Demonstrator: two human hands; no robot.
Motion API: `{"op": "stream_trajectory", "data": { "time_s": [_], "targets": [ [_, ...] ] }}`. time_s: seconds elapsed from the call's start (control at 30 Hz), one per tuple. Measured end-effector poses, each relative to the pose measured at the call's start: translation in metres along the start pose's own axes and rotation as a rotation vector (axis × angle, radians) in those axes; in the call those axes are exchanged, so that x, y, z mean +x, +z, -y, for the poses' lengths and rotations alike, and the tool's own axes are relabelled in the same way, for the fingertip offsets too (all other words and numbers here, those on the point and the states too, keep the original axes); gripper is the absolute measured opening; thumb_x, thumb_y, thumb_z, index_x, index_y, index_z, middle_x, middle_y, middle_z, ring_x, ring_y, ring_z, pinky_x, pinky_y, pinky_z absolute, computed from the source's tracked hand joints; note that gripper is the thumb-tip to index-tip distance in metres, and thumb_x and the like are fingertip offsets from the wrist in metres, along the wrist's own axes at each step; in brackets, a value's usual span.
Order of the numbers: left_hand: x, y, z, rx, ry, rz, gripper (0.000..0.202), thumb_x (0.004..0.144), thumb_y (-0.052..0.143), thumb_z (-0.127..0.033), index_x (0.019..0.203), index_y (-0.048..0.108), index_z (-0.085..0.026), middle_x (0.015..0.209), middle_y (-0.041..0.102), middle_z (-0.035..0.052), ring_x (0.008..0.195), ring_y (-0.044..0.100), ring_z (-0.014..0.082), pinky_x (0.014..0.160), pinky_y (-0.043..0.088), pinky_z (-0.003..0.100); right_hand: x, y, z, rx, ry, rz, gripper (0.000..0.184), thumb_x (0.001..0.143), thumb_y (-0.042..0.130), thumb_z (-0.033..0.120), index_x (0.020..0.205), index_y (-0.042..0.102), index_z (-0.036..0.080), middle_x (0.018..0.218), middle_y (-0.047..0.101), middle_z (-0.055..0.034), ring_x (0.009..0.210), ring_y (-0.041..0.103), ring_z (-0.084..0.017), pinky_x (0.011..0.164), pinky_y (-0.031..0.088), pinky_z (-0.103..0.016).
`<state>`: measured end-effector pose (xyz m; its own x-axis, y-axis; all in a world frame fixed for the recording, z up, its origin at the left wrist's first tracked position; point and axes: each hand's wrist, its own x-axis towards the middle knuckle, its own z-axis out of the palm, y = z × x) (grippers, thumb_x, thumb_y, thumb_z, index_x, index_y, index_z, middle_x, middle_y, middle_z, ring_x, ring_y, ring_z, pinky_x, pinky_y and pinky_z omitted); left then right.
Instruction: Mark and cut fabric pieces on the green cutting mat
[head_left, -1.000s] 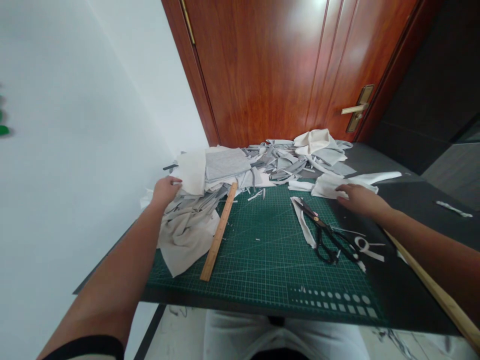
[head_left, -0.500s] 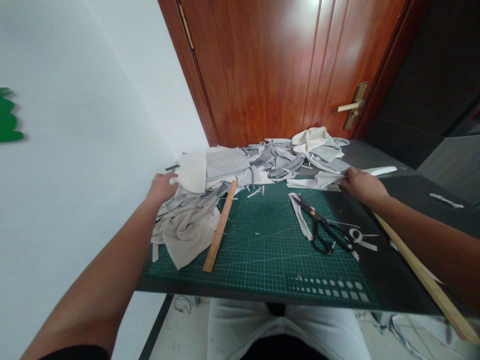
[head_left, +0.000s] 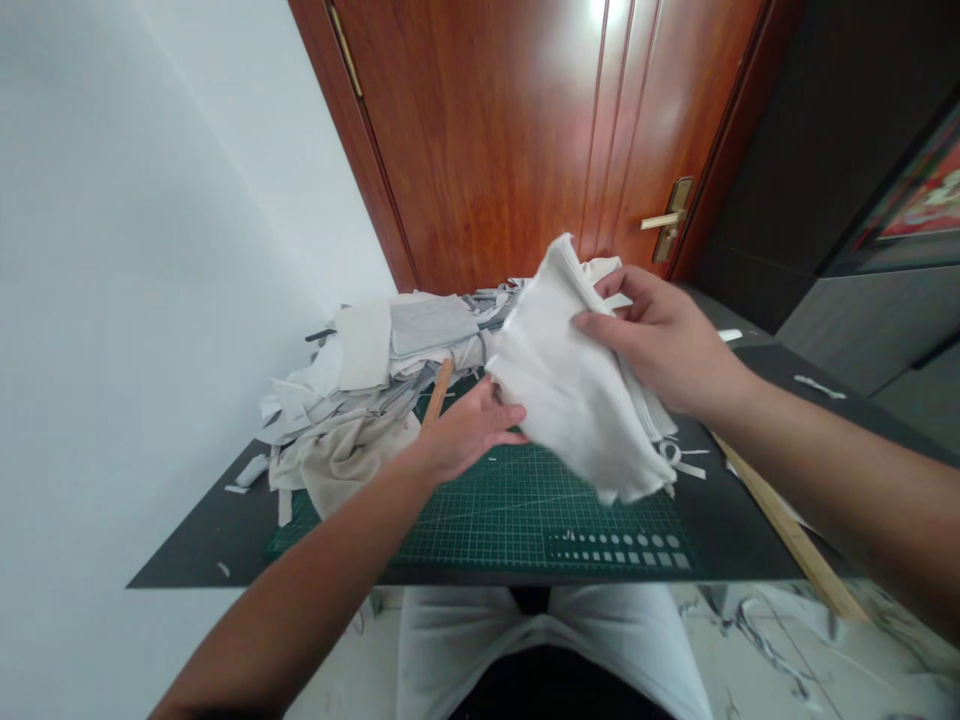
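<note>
A stack of folded white fabric pieces (head_left: 566,385) is held up, tilted, above the cutting mat. My right hand (head_left: 652,330) grips its upper right edge, thumb on the front face and fingers at the layered edge. At the lower left corner of the stack, my left hand (head_left: 472,425) is closed on the fabric; some of its fingers are partly hidden. Beneath lies the green cutting mat (head_left: 480,520) with its grid. A wooden ruler (head_left: 439,392) rests on it, partly covered by my left hand. The scissors cannot be seen behind the fabric.
Cloth scraps (head_left: 330,400) are heaped along the back and left of the dark table (head_left: 187,540). A long wooden strip (head_left: 787,530) overhangs the front right edge. Behind stands a brown door (head_left: 480,150), with a white wall (head_left: 187,250) at left.
Both hands have come inward from the table's sides to the middle. The white fabric stack is now raised between them, covering the scissors. The view has shifted slightly.
</note>
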<state>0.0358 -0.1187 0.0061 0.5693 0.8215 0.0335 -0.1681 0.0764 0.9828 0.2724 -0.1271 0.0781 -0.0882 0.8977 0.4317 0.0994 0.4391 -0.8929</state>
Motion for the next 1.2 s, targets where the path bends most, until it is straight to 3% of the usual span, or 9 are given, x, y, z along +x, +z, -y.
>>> {"op": "stream_trajectory", "data": {
  "time_s": [0.17,0.37,0.53,0.63,0.8,0.93,1.0,1.1,1.2],
  "targets": [
    [-0.007,0.008,0.026,-0.178,-0.064,-0.073,0.058,0.070,0.087,-0.034,0.123,0.065,-0.024,0.126,0.074,0.0099,0.123,0.066,0.0352,0.108,0.051,0.053,-0.023,-0.002,-0.013,-0.080,0.064,-0.059,0.023,0.086,0.074,0.045,0.081,0.068,0.023,0.073,0.065,0.0005,0.063,0.055,-0.016,0.054,0.039,-0.029],
    [-0.018,-0.025,0.013,-0.162,-0.008,-0.239,0.062,0.070,0.085,-0.031,0.127,0.063,-0.022,0.118,0.076,0.0100,0.105,0.073,0.0304,0.087,0.062,0.039,-0.027,-0.028,-0.048,0.112,0.304,-0.200,0.021,0.081,0.078,0.044,0.082,0.066,0.026,0.069,0.064,0.0000,0.061,0.057,-0.019,0.052,0.042,-0.031],
    [-0.035,-0.042,-0.002,-0.197,0.081,-0.311,0.023,0.074,0.082,-0.022,0.090,0.066,-0.021,0.072,0.068,-0.0022,0.064,0.064,0.0100,0.058,0.055,0.018,-0.042,-0.036,-0.045,0.289,0.448,-0.192,0.034,0.075,0.085,0.045,0.081,0.058,0.026,0.070,0.065,0.0007,0.057,0.059,-0.019,0.051,0.047,-0.033],
    [-0.043,-0.046,-0.007,-0.232,0.172,-0.351,0.024,0.078,0.081,-0.026,0.077,0.058,-0.021,0.070,0.062,-0.0048,0.062,0.060,0.0070,0.058,0.051,0.016,-0.047,-0.036,-0.041,0.329,0.385,-0.163,0.032,0.077,0.084,0.045,0.084,0.059,0.026,0.072,0.067,0.0011,0.058,0.061,-0.018,0.053,0.048,-0.032],
    [-0.035,-0.040,0.017,0.049,-0.111,-0.217,0.053,0.072,0.087,-0.034,0.116,0.059,-0.026,0.122,0.070,0.0090,0.108,0.070,0.0257,0.091,0.057,0.044,-0.045,-0.016,-0.056,0.449,0.547,-0.025,0.037,0.060,0.092,0.024,0.080,0.061,0.023,0.068,0.066,0.0049,0.056,0.060,-0.014,0.054,0.048,-0.027],
    [-0.020,-0.025,0.046,0.328,-0.027,-0.091,0.087,0.067,0.092,-0.028,0.144,0.050,-0.035,0.153,0.053,0.0110,0.140,0.050,0.0310,0.110,0.044,0.050,-0.039,0.008,-0.057,0.451,0.573,0.124,0.029,0.059,0.090,0.023,0.081,0.071,0.020,0.072,0.070,0.0021,0.064,0.064,-0.015,0.062,0.052,-0.028],
    [-0.015,-0.017,0.052,0.405,0.050,-0.006,0.068,0.073,0.088,-0.031,0.135,0.061,-0.032,0.148,0.058,0.0084,0.141,0.050,0.0306,0.114,0.040,0.049,-0.037,0.018,-0.049,0.403,0.517,0.209,0.025,0.064,0.089,0.028,0.083,0.073,0.020,0.074,0.072,0.0012,0.063,0.063,-0.015,0.061,0.050,-0.027],
    [-0.014,-0.011,0.054,0.462,0.012,0.087,0.033,0.079,0.082,-0.038,0.106,0.074,-0.021,0.116,0.076,0.0068,0.114,0.067,0.0286,0.103,0.049,0.043,-0.032,0.027,-0.032,0.336,0.378,0.297,0.027,0.068,0.091,0.035,0.079,0.070,0.021,0.071,0.068,0.0027,0.060,0.059,-0.013,0.055,0.044,-0.025],
    [-0.018,-0.019,0.053,0.391,-0.132,0.144,0.034,0.074,0.084,-0.038,0.101,0.074,-0.019,0.099,0.078,0.0041,0.090,0.071,0.0240,0.083,0.055,0.036,-0.022,0.024,-0.022,0.280,0.235,0.266,0.029,0.071,0.090,0.041,0.083,0.070,0.023,0.075,0.069,0.0026,0.064,0.060,-0.014,0.059,0.046,-0.027]
  ]
}}
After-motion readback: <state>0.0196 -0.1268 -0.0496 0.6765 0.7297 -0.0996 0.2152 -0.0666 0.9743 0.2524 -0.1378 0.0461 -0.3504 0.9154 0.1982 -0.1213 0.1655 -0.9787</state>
